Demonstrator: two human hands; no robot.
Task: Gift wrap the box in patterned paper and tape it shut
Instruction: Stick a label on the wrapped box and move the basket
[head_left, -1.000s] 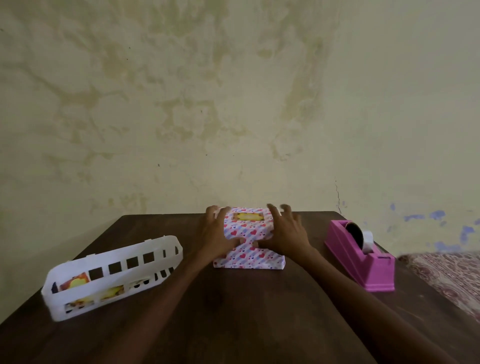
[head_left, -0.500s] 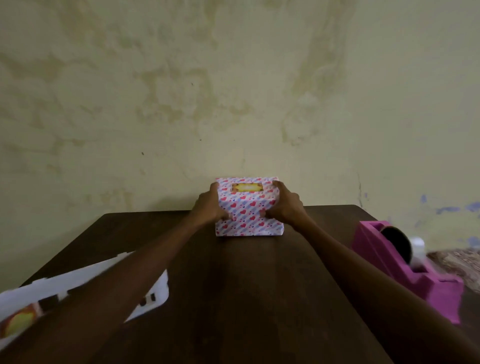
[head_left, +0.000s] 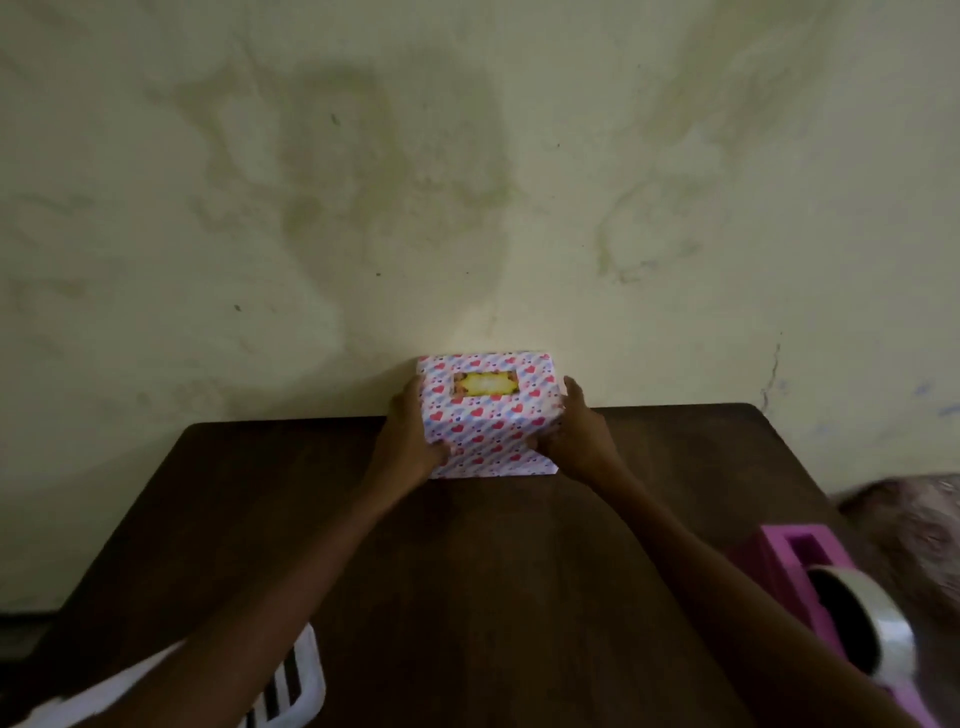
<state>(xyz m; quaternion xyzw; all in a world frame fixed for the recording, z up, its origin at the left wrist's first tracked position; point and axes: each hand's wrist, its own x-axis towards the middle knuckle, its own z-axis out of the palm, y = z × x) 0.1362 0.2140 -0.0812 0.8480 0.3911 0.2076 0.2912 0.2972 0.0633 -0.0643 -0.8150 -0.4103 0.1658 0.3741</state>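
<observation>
Head view: heart-patterned wrapped box (head_left: 488, 421) at 12 o'clock, at the far edge of the table (head_left: 467, 571). Left hand (head_left: 410, 439) grips its 9 o'clock side, right hand (head_left: 576, 439) its 3 o'clock side. Pink tape dispenser (head_left: 789, 566) at 4 o'clock.

One dark brown wooden table (head_left: 467, 597) carries one rectangular box wrapped in heart-patterned paper (head_left: 488, 431) at its 12 o'clock edge, and the box bears one yellow label (head_left: 485, 383). There are two bare hands: the left hand (head_left: 410, 439) at the box's 9 o'clock and the right hand (head_left: 576, 441) at its 3 o'clock. One white slotted plastic basket (head_left: 296, 680) sits at 7 o'clock. One pink plastic tape dispenser (head_left: 776, 566) sits at 4 o'clock with one roll of pale tape (head_left: 883, 631). One patterned cloth (head_left: 919, 530) lies at 3 o'clock.
</observation>
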